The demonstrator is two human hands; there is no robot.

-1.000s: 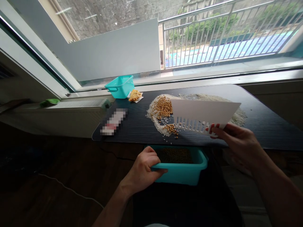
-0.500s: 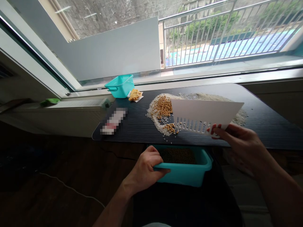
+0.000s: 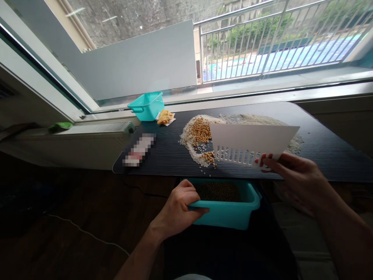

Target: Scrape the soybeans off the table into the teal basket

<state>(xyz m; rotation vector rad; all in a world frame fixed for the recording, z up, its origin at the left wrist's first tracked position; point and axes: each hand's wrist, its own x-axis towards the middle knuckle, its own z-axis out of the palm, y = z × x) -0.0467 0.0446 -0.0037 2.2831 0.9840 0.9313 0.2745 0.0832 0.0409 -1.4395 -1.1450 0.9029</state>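
My left hand is closed on the left rim of a turquoise plastic bin, which sits just below the table's front edge with brownish beans inside. In my right hand is a white slotted scoop, pinched near its lower right end and held above the table. Its row of slots lies along the lower edge. To the left of the scoop lie yellow soybeans mixed with white rice. More rice spreads behind the scoop, which hides part of the pile.
The dark table stands against the window. At its back left are a second turquoise bin and some yellow food on a napkin. A blurred-out flat item lies at the left edge. Beyond it is a radiator with a green object.
Almost nothing differs. The whole view has shifted very slightly, while both hands keep the same hold on the bin and the scoop.
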